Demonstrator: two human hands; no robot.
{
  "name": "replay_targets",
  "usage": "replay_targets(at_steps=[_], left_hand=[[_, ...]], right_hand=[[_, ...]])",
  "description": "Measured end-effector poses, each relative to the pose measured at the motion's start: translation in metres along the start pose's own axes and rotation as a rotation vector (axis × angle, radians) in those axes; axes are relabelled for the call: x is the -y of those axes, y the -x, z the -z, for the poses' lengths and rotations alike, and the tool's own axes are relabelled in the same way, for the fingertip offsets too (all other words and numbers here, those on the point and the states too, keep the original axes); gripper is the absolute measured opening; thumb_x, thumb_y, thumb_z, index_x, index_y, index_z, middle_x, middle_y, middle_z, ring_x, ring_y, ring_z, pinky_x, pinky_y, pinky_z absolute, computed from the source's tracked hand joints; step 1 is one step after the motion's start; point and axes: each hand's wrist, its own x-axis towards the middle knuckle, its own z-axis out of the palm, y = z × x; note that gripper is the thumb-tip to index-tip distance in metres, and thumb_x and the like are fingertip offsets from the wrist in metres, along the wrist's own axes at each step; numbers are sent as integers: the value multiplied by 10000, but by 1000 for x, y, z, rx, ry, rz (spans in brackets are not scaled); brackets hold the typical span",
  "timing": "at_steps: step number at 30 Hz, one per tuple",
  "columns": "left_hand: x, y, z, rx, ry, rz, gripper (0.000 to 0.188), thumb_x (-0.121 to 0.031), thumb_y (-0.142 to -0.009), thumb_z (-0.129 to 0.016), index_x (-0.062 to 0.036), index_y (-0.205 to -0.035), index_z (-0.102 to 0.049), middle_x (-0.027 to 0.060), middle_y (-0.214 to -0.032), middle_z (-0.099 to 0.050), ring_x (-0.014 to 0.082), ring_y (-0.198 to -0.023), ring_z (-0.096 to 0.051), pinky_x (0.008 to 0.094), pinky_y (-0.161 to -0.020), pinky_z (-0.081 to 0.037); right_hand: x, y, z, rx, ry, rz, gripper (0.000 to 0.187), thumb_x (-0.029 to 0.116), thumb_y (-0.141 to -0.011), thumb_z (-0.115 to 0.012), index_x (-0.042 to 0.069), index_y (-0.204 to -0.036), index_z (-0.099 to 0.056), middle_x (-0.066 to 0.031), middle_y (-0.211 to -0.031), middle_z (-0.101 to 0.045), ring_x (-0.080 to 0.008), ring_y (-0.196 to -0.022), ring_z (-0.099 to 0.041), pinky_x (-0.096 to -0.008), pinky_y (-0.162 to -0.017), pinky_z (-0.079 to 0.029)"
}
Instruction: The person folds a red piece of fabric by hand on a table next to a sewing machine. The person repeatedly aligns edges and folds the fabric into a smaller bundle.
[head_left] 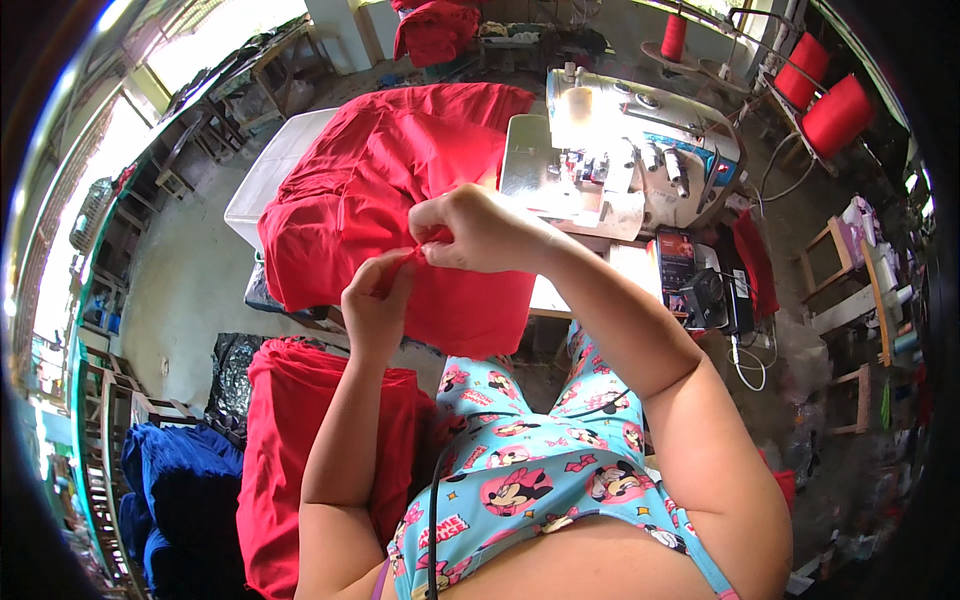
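Observation:
Red fabric (350,160) lies heaped over a white surface in front of me and hangs down toward my lap. My left hand (380,285) pinches a bit of this fabric between thumb and fingertips. Close beside it, my right hand (480,230) is closed too, its thumb and fingers pinching the same small fold, so both sets of fingertips nearly meet. What exactly lies between the fingertips is too small to make out beyond red cloth. Just right of the heap stands a sewing machine (690,185) with a lit work area.
Red thread cones (838,115) stand on a rack at upper right. More red cloth (285,430) is piled at my left, with dark blue cloth (185,480) beyond it. A box and black device (705,295) sit right of my forearm. Wooden stools (830,255) stand farther right.

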Motion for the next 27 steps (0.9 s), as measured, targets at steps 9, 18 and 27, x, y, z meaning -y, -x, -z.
replay_targets(at_steps=[9,18,27], left_hand=[[14,-129,15,80,137,285,194,-272,-919,-573,-98,-846,-615,6,-727,-631,130,-620,-603,277,-538,-445],[9,-160,-152,667,-643,-540,150,-178,-771,-671,-45,-719,-627,108,-708,-628,246,-673,-628,332,-619,-494],[27,-134,-182,657,-578,-428,174,-207,-756,-648,-50,-710,-586,121,-703,-605,306,-702,-598,400,-675,-478]], right_hand=[[-22,-40,-37,-646,-169,-162,132,94,-788,-628,34,-895,-580,-205,-755,-619,-356,-696,-633,-412,-640,-484],[-89,33,-49,-1209,-179,-673,124,121,-833,-619,2,-857,-596,-130,-720,-617,-196,-612,-586,-313,-602,-483],[-114,76,-51,-1356,-241,-666,100,41,-771,-703,-1,-771,-613,-10,-689,-597,-51,-621,-511,-219,-566,-438]])
